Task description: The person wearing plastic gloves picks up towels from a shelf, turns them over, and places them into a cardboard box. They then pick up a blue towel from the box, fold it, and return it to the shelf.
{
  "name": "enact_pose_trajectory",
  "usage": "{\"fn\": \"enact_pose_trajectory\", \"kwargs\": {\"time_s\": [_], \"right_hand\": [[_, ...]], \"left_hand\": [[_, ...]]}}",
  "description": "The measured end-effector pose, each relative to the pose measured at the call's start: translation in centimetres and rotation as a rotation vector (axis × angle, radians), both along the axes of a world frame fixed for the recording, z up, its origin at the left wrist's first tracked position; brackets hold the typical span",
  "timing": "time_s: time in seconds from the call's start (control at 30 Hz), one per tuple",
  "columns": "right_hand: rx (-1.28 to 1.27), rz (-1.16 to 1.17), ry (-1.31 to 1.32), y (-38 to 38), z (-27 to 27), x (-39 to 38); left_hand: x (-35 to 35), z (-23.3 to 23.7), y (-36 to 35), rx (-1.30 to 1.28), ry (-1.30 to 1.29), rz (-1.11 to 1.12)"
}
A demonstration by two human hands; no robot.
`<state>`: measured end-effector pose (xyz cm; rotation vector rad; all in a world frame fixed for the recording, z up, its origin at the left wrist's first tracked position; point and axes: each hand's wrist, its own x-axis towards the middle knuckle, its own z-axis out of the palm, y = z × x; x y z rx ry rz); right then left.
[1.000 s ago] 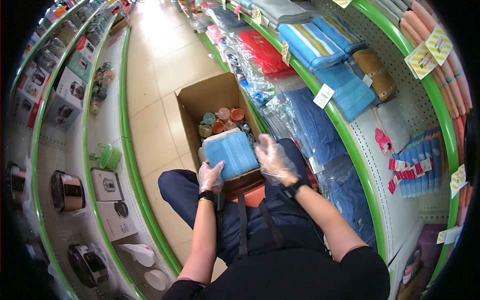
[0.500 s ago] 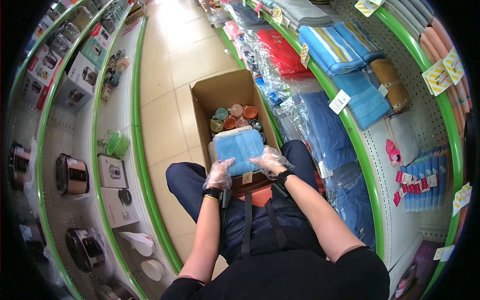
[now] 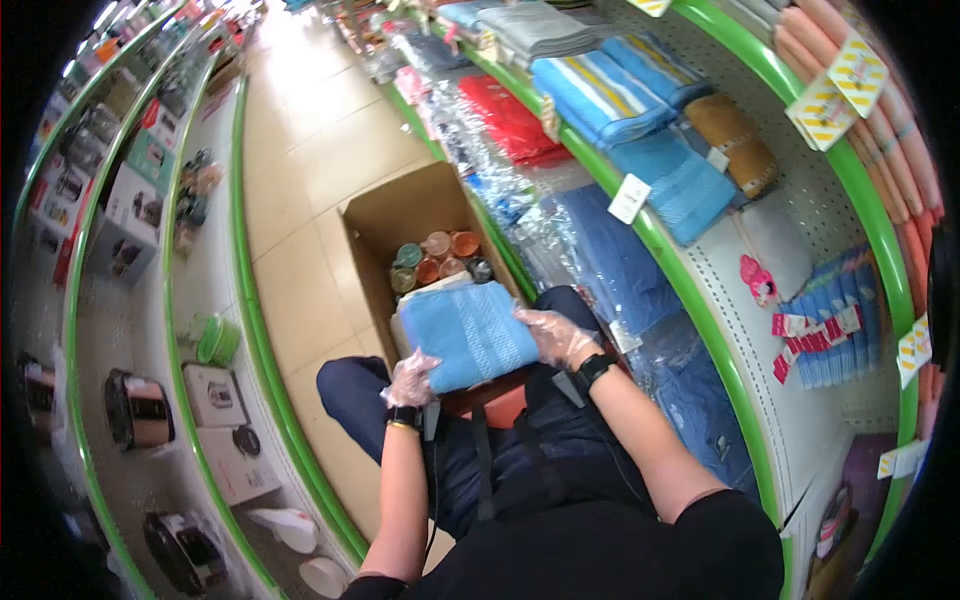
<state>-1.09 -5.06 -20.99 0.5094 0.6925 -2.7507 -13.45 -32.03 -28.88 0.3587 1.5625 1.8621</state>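
A folded blue towel is lifted over the near end of an open cardboard box on the floor between my knees. My left hand, in a clear plastic glove, grips the towel's near left corner. My right hand, also gloved, holds its right edge. Round jars with coloured lids fill the far part of the box. A white folded item lies under the towel.
On the right, a green-edged shelf carries folded towels and plastic-wrapped blue textiles. The left shelf holds boxed appliances and rice cookers. Tiled aisle floor runs ahead.
Both hands have raised the blue towel out of the box and drawn it toward me; it now looks larger and tilted. The view shifted slightly.
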Motion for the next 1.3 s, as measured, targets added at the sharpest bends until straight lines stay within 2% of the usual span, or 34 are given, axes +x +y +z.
{"fn": "enact_pose_trajectory", "kwargs": {"time_s": [0.03, 0.1, 0.13, 0.2, 0.23, 0.3, 0.37, 0.4, 0.43, 0.5, 0.53, 0.57, 0.6, 0.63, 0.73, 0.8, 0.87, 0.93, 1.03, 1.1, 1.23, 1.3], "right_hand": [[-0.013, -0.032, 0.021, -0.1, 0.2, 0.4], [-0.011, -0.041, -0.037, -0.8, 0.7, 0.5], [0.038, 0.019, -0.044, -1.0, 1.8, 0.7], [0.123, 0.141, -0.073, -1.2, 3.2, 0.3], [0.128, 0.123, -0.07, -1.2, 3.8, 0.6], [0.391, 0.015, -0.048, -1.5, 8.1, 1.5], [0.458, -0.05, 0.022, -0.9, 10.0, 1.9], [0.521, -0.099, 0.094, -0.3, 11.0, 1.9], [0.583, -0.146, 0.164, 0.2, 12.1, 1.9], [0.751, -0.268, 0.165, 2.0, 15.5, 3.0], [0.862, -0.326, 0.139, 3.2, 17.9, 3.8], [1.08, -0.486, 0.076, 4.4, 19.5, 4.6], [0.902, -0.536, 0.084, 5.5, 21.3, 5.5], [0.956, -0.633, 0.109, 7.3, 22.0, 6.3], [0.631, -0.83, 0.217, 11.6, 23.7, 7.6], [0.639, -0.916, 0.156, 15.6, 22.6, 7.5], [0.644, -0.999, 0.097, 18.8, 19.1, 7.4], [0.611, -1.048, -0.109, 21.2, 15.9, 7.1], [0.576, -1.064, -0.09, 20.8, 16.0, 6.5], [0.541, -1.07, -0.186, 21.1, 15.9, 6.4], [0.512, -1.099, -0.13, 21.8, 15.0, 6.5], [0.509, -1.124, -0.115, 21.1, 15.2, 6.3]], "left_hand": [[-0.7, -3.3, -0.7, -0.088, 0.573, -0.059], [0.9, 4.3, 0.8, 0.062, -0.47, 0.058], [0.6, 2.9, 0.3, 0.07, -0.433, 0.056], [0.7, 4.5, 0.6, 0.099, -0.461, 0.009], [0.9, 5.4, 0.9, 0.14, -0.482, 0.013], [1.0, 6.7, 1.8, 0.183, -0.583, -0.039], [1.6, 7.4, 3.3, 0.141, -0.682, 0.153], [0.1, 6.3, 1.8, 0.444, -0.716, -0.326], [-0.2, 4.7, 1.5, 0.447, -0.716, -0.341], [0.5, 6.8, 2.2, 0.206, -0.545, -0.203], [0.2, 6.6, 2.0, 0.219, -0.545, -0.23], [0.1, 6.7, 2.1, 0.224, -0.548, -0.238], [0.2, 7.0, 2.2, 0.218, -0.536, -0.226], [0.1, 7.2, 2.3, 0.211, -0.524, -0.214], [0.1, 6.9, 2.5, 0.247, -0.538, -0.221], [0.2, 6.8, 2.5, 0.237, -0.54, -0.206], [0.2, 6.8, 2.6, 0.209, -0.507, -0.23], [0.3, 6.6, 2.4, 0.229, -0.541, -0.221], [-0.1, 6.1, 2.5, 0.26, -0.631, -0.194], [-0.3, 5.0, 2.3, -0.259, 0.498, -0.325], [0.5, 5.0, 2.8, -0.112, 0.588, -0.215], [0.5, 6.9, 2.9, 0.178, -0.551, 0.096]]}}
